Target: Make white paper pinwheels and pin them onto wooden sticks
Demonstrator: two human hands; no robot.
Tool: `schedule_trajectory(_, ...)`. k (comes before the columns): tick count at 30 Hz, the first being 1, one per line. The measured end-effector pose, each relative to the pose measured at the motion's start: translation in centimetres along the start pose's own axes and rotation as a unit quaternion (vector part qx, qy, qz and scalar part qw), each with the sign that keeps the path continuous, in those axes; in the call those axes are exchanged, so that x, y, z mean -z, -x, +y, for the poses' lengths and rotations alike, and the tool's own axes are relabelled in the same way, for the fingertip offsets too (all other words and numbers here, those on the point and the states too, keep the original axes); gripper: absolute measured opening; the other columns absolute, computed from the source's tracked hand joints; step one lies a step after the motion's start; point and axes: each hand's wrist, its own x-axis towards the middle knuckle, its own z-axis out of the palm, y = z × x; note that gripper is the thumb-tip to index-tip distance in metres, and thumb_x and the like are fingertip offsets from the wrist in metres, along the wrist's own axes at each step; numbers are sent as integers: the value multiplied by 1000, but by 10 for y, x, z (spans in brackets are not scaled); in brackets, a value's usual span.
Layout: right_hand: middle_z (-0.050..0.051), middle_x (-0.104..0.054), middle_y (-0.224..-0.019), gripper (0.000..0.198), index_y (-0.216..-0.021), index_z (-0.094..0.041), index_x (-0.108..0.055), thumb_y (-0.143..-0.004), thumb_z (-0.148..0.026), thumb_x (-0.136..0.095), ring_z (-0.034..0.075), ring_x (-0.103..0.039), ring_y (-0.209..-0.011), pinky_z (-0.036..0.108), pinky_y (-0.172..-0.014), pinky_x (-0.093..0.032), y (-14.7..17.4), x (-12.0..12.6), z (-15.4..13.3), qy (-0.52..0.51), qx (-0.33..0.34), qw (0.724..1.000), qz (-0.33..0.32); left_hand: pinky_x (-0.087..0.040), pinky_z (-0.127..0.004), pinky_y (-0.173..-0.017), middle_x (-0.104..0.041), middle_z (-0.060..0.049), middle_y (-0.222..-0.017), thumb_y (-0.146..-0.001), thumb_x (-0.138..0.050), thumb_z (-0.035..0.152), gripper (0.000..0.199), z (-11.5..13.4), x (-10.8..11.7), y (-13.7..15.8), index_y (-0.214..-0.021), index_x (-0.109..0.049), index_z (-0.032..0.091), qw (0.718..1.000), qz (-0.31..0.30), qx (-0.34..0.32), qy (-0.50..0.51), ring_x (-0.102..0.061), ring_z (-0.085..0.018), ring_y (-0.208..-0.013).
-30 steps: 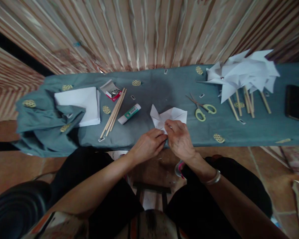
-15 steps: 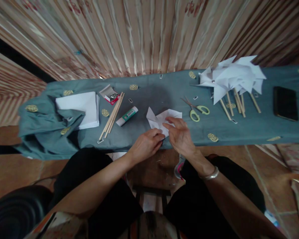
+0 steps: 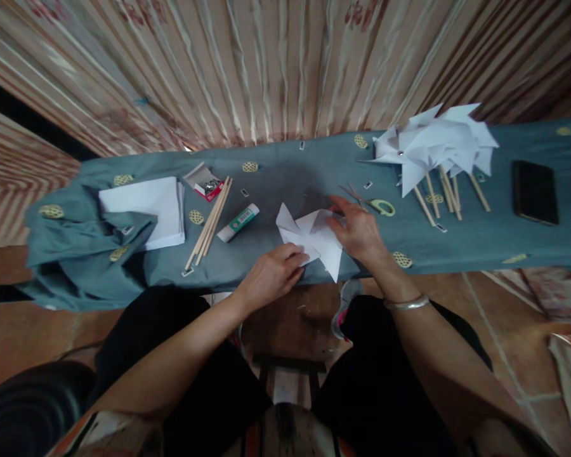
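Note:
A white paper pinwheel (image 3: 316,236), cut and partly folded into pointed blades, lies near the front edge of the cloth-covered table. My left hand (image 3: 276,270) pinches its lower left part, fingers closed on the paper. At its right side is my right hand (image 3: 360,233), thumb and forefinger apart around the upper right corner; whether they touch the paper is hard to tell. Just beyond that hand lie scissors (image 3: 383,206) with light green handles, one handle partly covered. A glue stick (image 3: 238,223) with a green label rests left of the pinwheel.
Wooden sticks (image 3: 210,222) lie beside an open box of metal pins (image 3: 205,183). A stack of white paper (image 3: 164,206) sits farther left, partly under bunched cloth. Several finished pinwheels (image 3: 450,143) on sticks are piled at right, near a black phone (image 3: 535,192). A pleated curtain (image 3: 266,70) hangs behind.
My right hand has moved from the middle of the paper to its upper right side, its fingers spreading. A pointed blade now sticks out toward the front edge. The left hand stays on the paper.

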Motion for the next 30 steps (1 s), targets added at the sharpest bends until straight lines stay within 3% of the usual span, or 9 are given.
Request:
schedule_trajectory(4,8,-78,-92,42,-125,-16,-68,-85,-26,-58,27,-73,-86,44,-82,-58,-1,17,0,-32,-57,998,-5,-60,-36,-89,-68,-11,-111,-93,-56,14,25,-10,4,2,-116,-65,16,999,32,-22,-20,-68,-21,-103)
schedule_trajectory(11,6,-78,-82,44,-119,-14,-72,-78,-28,-66,23,-72,-75,39,-76,-57,7,34,0,-77,-148,985,-48,-59,-38,-88,-70,-12,-110,-93,-54,10,23,-31,13,-2,-112,-68,14,995,70,-25,-69,-68,-22,-101)
schedule_trajectory(18,5,-77,-76,50,-126,-13,-67,-77,-27,-69,23,-73,-73,37,-77,-57,37,42,-4,-87,-174,977,-81,-55,-44,-99,-66,-13,-125,-93,-54,12,23,-44,17,-13,-111,-68,16,994,65,-7,-92,-63,-24,-114)
schedule_trajectory(22,4,-77,-75,51,-127,-13,-65,-78,-29,-69,21,-71,-67,36,-73,-57,48,43,-2,-132,-204,966,-92,-50,-50,-105,-58,-15,-138,-92,-51,7,37,-35,18,-17,-127,-60,16,990,99,-11,-96,-56,-27,-126)
schedule_trajectory(25,3,-76,-71,52,-127,-13,-64,-79,-32,-69,19,-68,-60,35,-66,-56,51,41,0,-168,-226,956,-88,-50,-48,-102,-60,-15,-134,-95,-51,12,36,-19,14,-15,-130,-56,16,990,112,-46,-77,-56,-26,-124)
schedule_trajectory(30,2,-75,-69,49,-125,-13,-64,-80,-31,-68,19,-66,-55,35,-64,-55,53,40,-6,-178,-229,951,-108,-53,-43,-86,-68,-13,-113,-95,-61,34,29,-2,0,-9,-116,-62,15,993,32,-81,-76,-62,-27,-103)
